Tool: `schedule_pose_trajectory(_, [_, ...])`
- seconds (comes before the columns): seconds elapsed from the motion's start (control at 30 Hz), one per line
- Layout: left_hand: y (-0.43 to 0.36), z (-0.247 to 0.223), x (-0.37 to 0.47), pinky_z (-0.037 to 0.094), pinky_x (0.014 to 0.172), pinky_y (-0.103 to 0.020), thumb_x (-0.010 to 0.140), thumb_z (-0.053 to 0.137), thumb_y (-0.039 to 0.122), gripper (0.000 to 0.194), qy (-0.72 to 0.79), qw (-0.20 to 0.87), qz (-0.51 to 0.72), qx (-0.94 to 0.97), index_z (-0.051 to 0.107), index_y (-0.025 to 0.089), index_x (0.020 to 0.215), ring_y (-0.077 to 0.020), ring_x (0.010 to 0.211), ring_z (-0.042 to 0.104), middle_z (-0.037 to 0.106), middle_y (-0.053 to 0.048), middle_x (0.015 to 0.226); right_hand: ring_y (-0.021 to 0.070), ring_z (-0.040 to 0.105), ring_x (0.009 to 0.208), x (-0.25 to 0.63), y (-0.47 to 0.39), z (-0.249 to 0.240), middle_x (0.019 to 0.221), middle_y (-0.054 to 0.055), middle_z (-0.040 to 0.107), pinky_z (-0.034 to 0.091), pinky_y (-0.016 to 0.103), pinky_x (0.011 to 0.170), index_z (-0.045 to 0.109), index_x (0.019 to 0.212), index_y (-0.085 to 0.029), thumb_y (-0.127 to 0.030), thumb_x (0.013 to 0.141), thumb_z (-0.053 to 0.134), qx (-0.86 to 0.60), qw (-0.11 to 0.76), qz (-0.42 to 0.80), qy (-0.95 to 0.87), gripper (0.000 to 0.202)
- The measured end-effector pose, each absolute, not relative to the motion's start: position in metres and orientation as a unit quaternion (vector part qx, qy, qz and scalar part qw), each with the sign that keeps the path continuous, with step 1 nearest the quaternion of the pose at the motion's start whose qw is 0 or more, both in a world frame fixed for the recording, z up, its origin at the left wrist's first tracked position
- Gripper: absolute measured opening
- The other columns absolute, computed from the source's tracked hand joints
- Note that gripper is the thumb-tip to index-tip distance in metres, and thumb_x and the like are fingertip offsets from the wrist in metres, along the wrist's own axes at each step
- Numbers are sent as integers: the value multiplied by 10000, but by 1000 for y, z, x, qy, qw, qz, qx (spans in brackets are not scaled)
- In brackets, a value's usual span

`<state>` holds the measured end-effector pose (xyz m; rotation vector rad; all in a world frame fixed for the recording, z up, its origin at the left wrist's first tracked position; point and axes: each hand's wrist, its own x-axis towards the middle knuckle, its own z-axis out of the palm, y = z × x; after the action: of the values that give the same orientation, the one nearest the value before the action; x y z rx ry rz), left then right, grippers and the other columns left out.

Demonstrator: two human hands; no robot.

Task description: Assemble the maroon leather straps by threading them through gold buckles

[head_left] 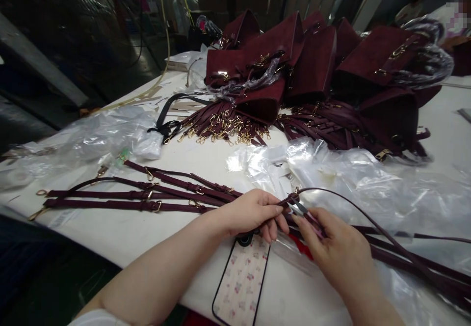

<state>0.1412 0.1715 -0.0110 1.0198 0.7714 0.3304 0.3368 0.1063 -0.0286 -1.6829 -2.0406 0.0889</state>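
Observation:
My left hand (255, 212) is closed on a burgundy strap (284, 201), pinching it between thumb and fingers near a small gold fitting (296, 191). From there the strap loops over to the right. In my right hand (336, 247) is a pair of small thread snips (300, 207) with metal blades and pinkish handles. The blade tips are right at the strap, beside my left fingertips; whether they touch it I cannot tell. More burgundy straps with gold buckles (142, 205) lie to the left, running under my left forearm and hand.
A phone in a patterned case (241, 282) lies below my hands. Clear plastic bags (342, 169) spread beyond and to the right, more plastic (106, 132) at left. Burgundy handbags (312, 66) are heaped at the back, with bundled straps and gold clasps (224, 127) before them.

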Motion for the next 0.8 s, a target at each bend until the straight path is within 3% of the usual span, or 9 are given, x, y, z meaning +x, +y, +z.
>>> schedule_pose_trajectory(0.33, [172,-19,138,514,440,-170,904,477,181,238,291,865,160,376,664,76,803,-88,480,627,710,-70,753,157,608,535,338,109,-35,677,-6,669,373,269,529,666,873,-217,-541,959,452,-595,238,42,-767,398])
schedule_pose_trajectory(0.57, [167,-12,141,474,407,-151,958,362,129,345,290,854,144,408,638,94,754,-88,407,586,635,-26,533,159,603,526,338,109,-33,650,-10,666,343,263,514,673,858,-228,-540,956,456,-606,224,52,-762,392])
schedule_pose_trajectory(0.8, [163,-14,142,406,375,-131,963,407,218,311,320,810,145,470,618,108,763,-57,353,487,564,12,508,165,595,524,338,109,-30,605,-25,640,327,266,520,656,797,-250,-555,954,436,-625,205,69,-750,408])
